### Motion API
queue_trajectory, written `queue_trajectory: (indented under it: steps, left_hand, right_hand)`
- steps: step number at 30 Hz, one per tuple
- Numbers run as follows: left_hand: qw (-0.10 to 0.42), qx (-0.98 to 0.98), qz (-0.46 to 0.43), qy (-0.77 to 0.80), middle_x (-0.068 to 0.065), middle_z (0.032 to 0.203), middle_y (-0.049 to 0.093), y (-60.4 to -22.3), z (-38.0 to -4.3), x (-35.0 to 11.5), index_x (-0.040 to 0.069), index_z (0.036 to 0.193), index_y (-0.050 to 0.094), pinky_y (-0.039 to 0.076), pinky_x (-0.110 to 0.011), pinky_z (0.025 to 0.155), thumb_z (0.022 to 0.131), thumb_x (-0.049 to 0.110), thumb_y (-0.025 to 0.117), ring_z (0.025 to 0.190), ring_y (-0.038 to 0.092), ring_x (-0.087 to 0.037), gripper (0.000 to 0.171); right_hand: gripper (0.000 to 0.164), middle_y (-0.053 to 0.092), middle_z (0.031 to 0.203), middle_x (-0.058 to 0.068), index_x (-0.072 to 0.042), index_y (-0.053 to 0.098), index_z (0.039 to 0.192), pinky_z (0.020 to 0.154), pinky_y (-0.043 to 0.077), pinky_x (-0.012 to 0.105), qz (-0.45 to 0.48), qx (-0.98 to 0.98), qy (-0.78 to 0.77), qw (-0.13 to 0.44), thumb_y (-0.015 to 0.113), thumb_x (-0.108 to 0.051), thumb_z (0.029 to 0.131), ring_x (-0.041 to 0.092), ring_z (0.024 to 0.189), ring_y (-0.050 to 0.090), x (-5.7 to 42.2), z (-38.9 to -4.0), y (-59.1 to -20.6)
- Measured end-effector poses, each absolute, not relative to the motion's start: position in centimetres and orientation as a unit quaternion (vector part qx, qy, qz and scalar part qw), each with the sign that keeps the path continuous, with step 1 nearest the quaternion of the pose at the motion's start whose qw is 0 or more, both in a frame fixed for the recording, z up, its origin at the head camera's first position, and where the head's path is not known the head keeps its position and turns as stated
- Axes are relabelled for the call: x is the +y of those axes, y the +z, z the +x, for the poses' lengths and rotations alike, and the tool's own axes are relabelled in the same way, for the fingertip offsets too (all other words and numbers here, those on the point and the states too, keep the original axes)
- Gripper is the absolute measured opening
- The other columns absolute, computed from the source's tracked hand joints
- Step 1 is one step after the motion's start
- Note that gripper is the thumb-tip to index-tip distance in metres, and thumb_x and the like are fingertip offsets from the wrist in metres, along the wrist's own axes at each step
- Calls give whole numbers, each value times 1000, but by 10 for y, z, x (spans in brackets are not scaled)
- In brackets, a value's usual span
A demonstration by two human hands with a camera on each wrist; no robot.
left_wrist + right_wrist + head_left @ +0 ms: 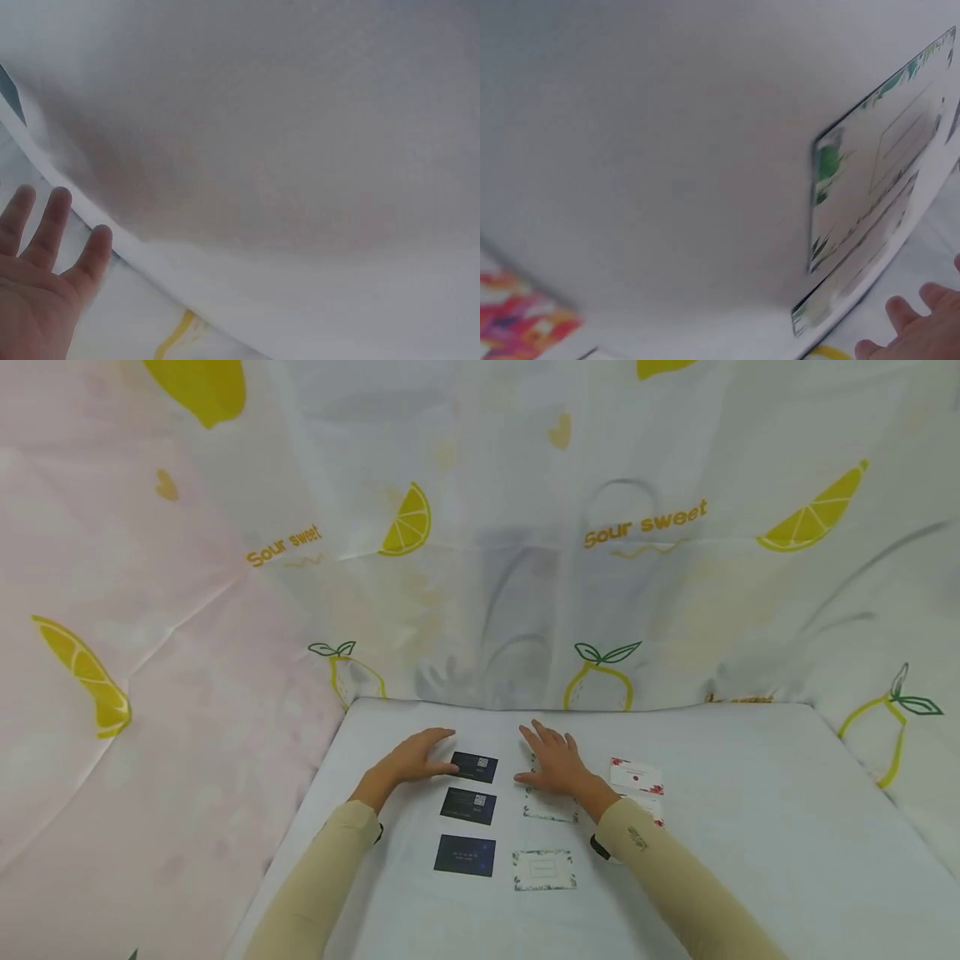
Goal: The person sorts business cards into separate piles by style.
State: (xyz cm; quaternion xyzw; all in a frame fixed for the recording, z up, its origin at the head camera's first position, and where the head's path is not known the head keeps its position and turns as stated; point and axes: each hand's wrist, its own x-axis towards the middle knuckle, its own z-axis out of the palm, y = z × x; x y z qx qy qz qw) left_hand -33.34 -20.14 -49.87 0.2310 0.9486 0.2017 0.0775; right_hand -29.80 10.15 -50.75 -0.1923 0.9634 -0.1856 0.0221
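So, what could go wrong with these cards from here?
The left hand is right at the edge of the farthest dark card and might nudge it out of line. The right hand spreads over the farther leafy cards, so it could shift them. The right sleeve partly hides a red card, and may drag it.

I see dark blue cards (464,856), leafy green-and-white cards (543,871), red-and-white cards (636,775), yellow lemon slices (408,522) and my cream sleeves (315,885).
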Motion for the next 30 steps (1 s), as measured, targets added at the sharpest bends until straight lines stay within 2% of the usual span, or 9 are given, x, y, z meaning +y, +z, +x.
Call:
queue_trajectory:
  steps: [7,12,16,20,30]
  left_hand:
    - [91,953,222,184,-10,142,56,-501,-338,-195,13,141,54,45,-45,105,82,42,79,122,58,-29,71]
    - [85,952,231,180,-11,125,65,-501,-343,-188,10,131,62,49,-43,95,80,42,81,109,61,-26,63]
    - [91,951,218,200,-11,118,66,-501,-346,-187,8,126,65,50,-41,88,77,37,85,99,60,-23,61]
    - [98,952,213,199,-9,116,65,-503,-347,-188,9,126,65,49,-37,84,75,36,86,91,57,-18,61]
    - [104,947,213,218,-6,110,65,-506,-346,-185,9,122,67,48,-35,82,73,30,88,88,55,-16,57]
  right_hand:
    - [81,48,149,12,-14,41,150,112,29,59,-190,962,-195,5,74,-48,85,35,137,44,76,-304,-506]
    - [71,60,130,14,-8,50,143,99,45,51,-184,944,-273,37,75,-41,86,32,115,58,57,-306,-500]
    - [60,62,120,14,-3,55,135,90,51,43,-160,924,-342,67,76,-32,87,27,102,62,46,-307,-500]
    - [54,64,117,15,-1,60,128,93,49,43,-136,925,-348,74,77,-29,86,27,104,60,38,-309,-503]
    - [54,57,110,17,4,62,122,94,47,43,-135,932,-332,61,84,-18,78,25,98,55,23,-307,-515]
